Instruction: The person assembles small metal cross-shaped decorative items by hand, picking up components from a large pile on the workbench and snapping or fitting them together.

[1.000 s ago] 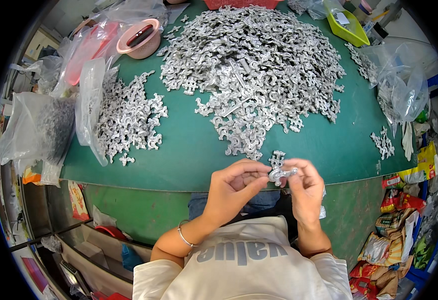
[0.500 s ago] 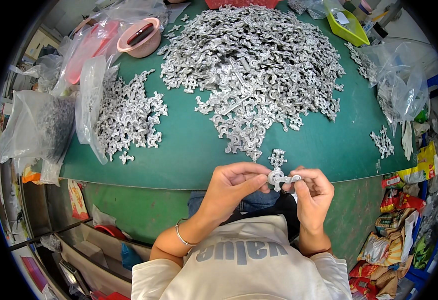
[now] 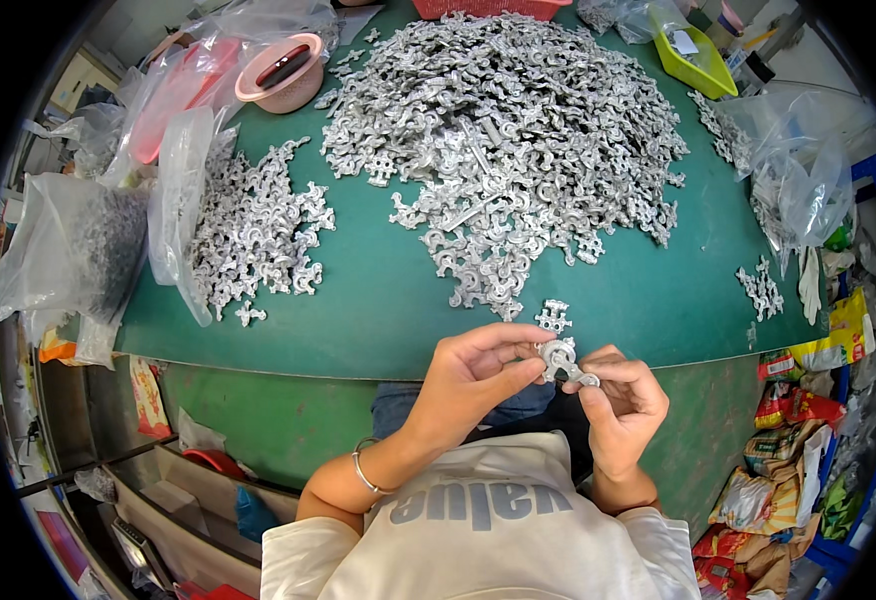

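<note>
Just over the table's near edge, a silvery metal casting [image 3: 561, 357] with a round end and a curved arm is held between both hands. My left hand [image 3: 470, 378] pinches its round end with thumb and fingers. My right hand [image 3: 622, 398] grips the curved arm at its lower right end. Just beyond the fingers, a cross-shaped casting [image 3: 554, 316] lies at the table edge. A large heap of similar castings [image 3: 528, 130] covers the far middle of the green table [image 3: 378, 290]. On the left is a smaller pile of castings [image 3: 258, 235].
A pink bowl [image 3: 280, 92] with a dark red object inside stands at the back left, near clear plastic bags [image 3: 68, 245]. At the back right is a yellow-green basket [image 3: 696, 62]. A few castings [image 3: 761, 290] and a plastic bag [image 3: 808, 165] lie on the right.
The held casting has turned in my fingers, its curved arm now slanting down to the right. My right hand has dipped slightly with it.
</note>
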Demonstrator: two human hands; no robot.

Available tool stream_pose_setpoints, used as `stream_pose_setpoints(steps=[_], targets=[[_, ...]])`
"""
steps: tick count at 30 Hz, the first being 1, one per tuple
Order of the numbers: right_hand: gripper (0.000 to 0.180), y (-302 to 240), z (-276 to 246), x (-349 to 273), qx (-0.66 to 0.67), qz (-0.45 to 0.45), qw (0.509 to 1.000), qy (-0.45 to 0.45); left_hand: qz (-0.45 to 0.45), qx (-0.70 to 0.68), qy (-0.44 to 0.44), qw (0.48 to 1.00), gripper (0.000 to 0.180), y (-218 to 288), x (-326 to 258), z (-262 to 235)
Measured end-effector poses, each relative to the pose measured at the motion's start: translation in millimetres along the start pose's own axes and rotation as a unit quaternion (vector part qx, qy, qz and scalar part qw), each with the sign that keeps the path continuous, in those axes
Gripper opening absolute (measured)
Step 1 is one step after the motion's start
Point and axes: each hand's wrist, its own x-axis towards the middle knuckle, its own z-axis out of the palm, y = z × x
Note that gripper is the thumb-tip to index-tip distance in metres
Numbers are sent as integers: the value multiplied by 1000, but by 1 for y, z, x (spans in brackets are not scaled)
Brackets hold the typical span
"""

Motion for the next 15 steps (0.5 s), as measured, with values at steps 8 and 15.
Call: stream_pose_setpoints(steps=[8,15], targets=[[8,11,-53,18,-67,104,978,170,94,135,104,981,27,-9,8,-4],[16,46,-291,43,-356,-58,855,371,215,366,142,894,22,-14,17,-32]])
